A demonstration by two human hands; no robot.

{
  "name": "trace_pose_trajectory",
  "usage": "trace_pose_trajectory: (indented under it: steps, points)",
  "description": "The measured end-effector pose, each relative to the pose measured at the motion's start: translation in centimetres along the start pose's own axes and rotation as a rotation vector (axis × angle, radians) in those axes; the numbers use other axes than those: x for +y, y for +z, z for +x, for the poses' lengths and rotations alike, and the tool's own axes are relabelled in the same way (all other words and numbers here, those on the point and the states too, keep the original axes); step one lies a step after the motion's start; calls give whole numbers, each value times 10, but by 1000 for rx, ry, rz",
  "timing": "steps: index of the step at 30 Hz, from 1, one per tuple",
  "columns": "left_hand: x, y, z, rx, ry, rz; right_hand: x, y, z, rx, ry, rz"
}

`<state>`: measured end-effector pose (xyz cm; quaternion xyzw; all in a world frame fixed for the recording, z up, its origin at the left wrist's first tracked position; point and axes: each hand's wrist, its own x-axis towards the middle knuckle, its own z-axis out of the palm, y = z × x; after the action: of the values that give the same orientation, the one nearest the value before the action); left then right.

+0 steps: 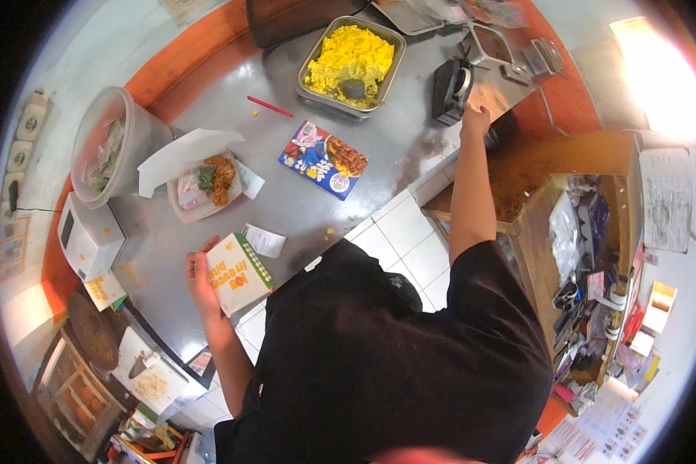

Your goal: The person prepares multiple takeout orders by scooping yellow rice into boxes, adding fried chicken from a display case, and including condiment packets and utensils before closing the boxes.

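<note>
My left hand (200, 281) holds a closed white paperboard food box (240, 275) with orange print and a green edge, near the front edge of the steel table. My right hand (475, 120) reaches out to the near end of a black tape dispenser (445, 95) with a pale tape roll. Whether the fingers pinch tape is too small to tell. Farther in lies an open food box (188, 200) with fried chicken (224, 177), dark green leaves and a printed white packet. A blue printed box (323, 159) with food pictures lies mid-table. Beside my left hand is a paper slip (264, 239).
At the back stands a metal pan of yellow rice (354, 49) with a dark round scoop in it. A red pen (269, 107) lies nearby. A clear plastic tub (130, 139) and a white label printer (91, 238) stand left. A wooden shelf unit (533, 214) is at right.
</note>
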<state>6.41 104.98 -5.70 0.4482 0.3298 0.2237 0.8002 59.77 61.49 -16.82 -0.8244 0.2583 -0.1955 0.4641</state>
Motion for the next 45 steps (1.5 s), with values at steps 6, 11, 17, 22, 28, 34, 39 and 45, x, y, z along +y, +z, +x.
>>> trace_pose_trajectory:
  steps: [6,11,17,22,28,34,39,45]
  points:
    - [6,9,-11,267,55,69,29,36,80,-524,438,534]
    - [30,-27,-33,443,141,-16,24,-13,20,-411,722,508]
    - [52,-46,-57,588,177,-105,15,-18,-32,-380,406,269]
    - [56,-13,-74,202,216,-389,25,-9,-7,-328,197,-9]
    - [35,-17,-77,-146,318,-362,61,-24,-15,-691,265,5]
    - [33,-4,-74,-416,52,-319,-164,-97,-284,-1982,8,327]
    - [40,11,-67,-557,-114,-162,-231,-122,-430,-2706,185,1]
    - [40,7,-80,-644,108,-17,-191,-130,-465,-2838,80,-171]
